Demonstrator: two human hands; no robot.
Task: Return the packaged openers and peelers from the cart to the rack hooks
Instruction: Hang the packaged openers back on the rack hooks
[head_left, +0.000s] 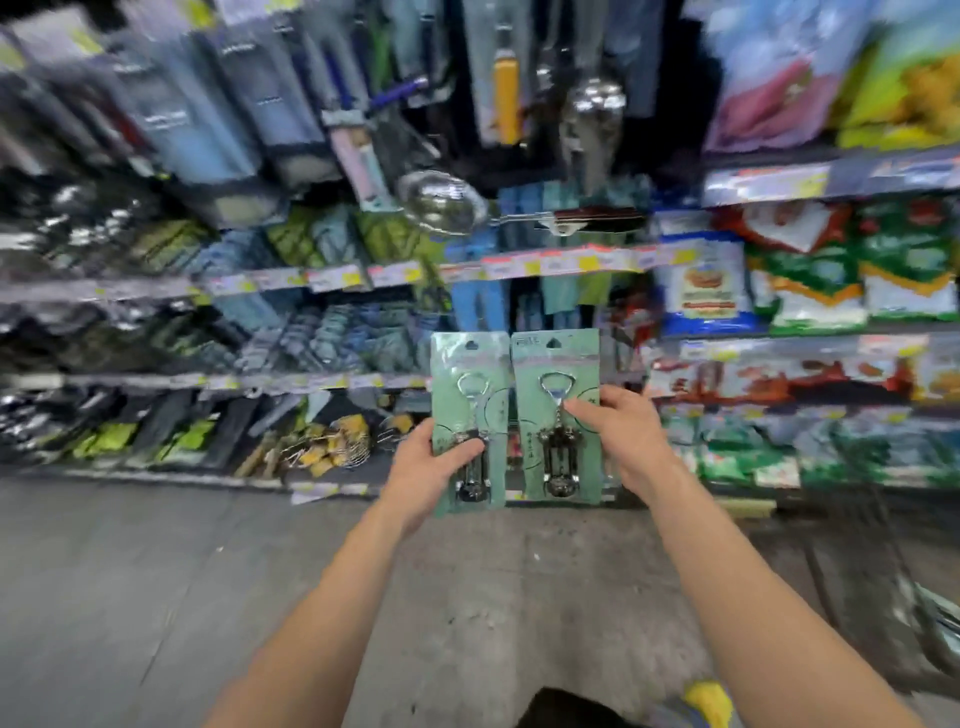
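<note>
Two packaged openers on green backing cards are held up side by side in front of the shelves. My left hand (423, 470) grips the left opener card (467, 395) at its lower left edge, thumb across the front. My right hand (626, 441) holds the right opener card (556, 374) by its right side, thumb on the card's middle. Each card carries a metal corkscrew opener and has a hang hole at the top. The rack (322, 171) of hanging kitchen tools rises behind them, blurred by motion.
Shelf rails with yellow price tags (550, 265) run across the middle. Snack bags (810, 275) fill the shelves at right. A metal ladle (441, 202) hangs above the cards. The grey floor (208, 571) lies below; part of a wire cart (930, 613) shows at the lower right.
</note>
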